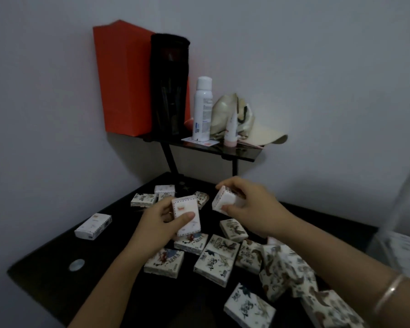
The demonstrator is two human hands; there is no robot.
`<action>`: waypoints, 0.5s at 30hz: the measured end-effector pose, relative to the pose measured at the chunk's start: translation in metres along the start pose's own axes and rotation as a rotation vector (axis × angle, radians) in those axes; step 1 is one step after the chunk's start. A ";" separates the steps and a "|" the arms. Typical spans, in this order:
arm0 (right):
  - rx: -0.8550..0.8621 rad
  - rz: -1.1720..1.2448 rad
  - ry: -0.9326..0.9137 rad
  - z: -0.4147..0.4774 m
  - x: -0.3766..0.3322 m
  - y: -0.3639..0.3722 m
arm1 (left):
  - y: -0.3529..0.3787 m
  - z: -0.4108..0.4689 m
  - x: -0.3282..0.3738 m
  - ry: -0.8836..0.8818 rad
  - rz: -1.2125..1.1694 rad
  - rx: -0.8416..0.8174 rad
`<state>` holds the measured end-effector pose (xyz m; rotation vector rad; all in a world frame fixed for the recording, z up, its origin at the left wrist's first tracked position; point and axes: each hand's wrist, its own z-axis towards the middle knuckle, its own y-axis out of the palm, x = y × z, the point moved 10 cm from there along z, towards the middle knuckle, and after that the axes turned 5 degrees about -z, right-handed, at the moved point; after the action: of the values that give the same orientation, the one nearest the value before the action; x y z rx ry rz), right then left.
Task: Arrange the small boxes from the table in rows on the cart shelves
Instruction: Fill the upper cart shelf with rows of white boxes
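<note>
Gathering step: at frame centre, above the dark table, the left hand grips one small box and the right hand pinches another box (many lie scattered below). Next, I judge, carry both to the cart, unseen here.

A home room corner: cap, spray bottle and paper bag on a shelf.

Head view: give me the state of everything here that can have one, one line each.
Left hand: grips a small box, lifted off the table
Right hand: grips a second box, tilted
Loose boxes: scattered on the table
Spray bottle: upright, capped
Small tube: upright
Orange bag: standing upright
</note>
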<state>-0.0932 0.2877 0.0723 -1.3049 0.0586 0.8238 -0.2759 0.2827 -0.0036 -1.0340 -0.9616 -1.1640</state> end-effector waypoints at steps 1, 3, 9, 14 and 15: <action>0.038 0.011 -0.015 -0.010 -0.004 -0.017 | 0.012 -0.003 0.019 0.021 -0.021 -0.027; 0.123 0.000 -0.031 -0.035 -0.013 -0.052 | 0.037 -0.009 0.057 0.059 -0.047 -0.084; 0.414 -0.049 -0.085 -0.135 -0.039 -0.177 | 0.126 -0.041 0.174 0.203 -0.186 -0.257; 0.569 -0.042 -0.034 -0.215 -0.051 -0.282 | 0.198 -0.081 0.263 0.334 -0.252 -0.406; 0.590 -0.034 -0.015 -0.229 -0.051 -0.302 | 0.211 -0.089 0.282 0.371 -0.255 -0.427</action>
<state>0.1324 0.0559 0.2757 -0.7405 0.2480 0.7144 -0.0211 0.1473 0.2182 -0.9922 -0.5699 -1.7561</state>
